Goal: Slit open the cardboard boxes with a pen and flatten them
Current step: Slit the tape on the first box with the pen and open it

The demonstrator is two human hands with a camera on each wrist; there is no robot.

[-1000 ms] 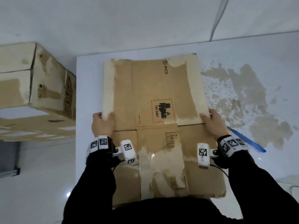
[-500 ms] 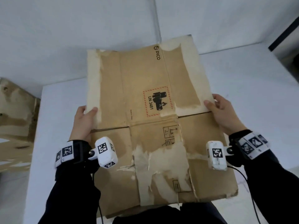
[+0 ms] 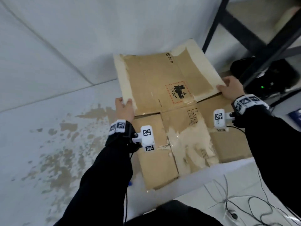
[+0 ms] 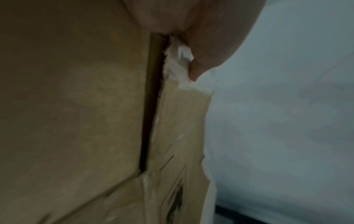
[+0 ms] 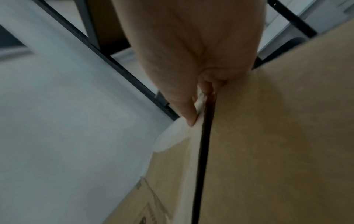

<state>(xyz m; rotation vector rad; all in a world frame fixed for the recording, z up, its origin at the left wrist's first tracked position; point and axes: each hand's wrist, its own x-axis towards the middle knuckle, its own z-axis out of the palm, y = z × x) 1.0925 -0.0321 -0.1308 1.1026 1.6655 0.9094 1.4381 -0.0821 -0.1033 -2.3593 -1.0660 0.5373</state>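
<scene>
A flattened brown cardboard box (image 3: 162, 95), with torn white patches and a red "UN 3481" label, hangs in the air between both hands. My left hand (image 3: 124, 103) grips its left edge, thumb on top. My right hand (image 3: 226, 85) pinches the right edge the same way. The left wrist view shows my left hand (image 4: 197, 71) with its thumb on the torn white edge of the cardboard (image 4: 76, 106). In the right wrist view my right hand (image 5: 193, 109) clamps the folded layers of the box (image 5: 268, 151). A small blue tip (image 3: 130, 183), perhaps the pen, shows beside my left sleeve.
The white table (image 3: 48, 144) with brown scraped patches lies at the left and under the box's near end. A black metal shelf frame (image 3: 254, 38) stands at the right, with a black device (image 3: 263, 85) under it. Loose cables (image 3: 236, 203) lie on the floor.
Both hands lifted the flattened box off the table and swung it to the right, toward the shelf frame. The boxes at the left have left the view.
</scene>
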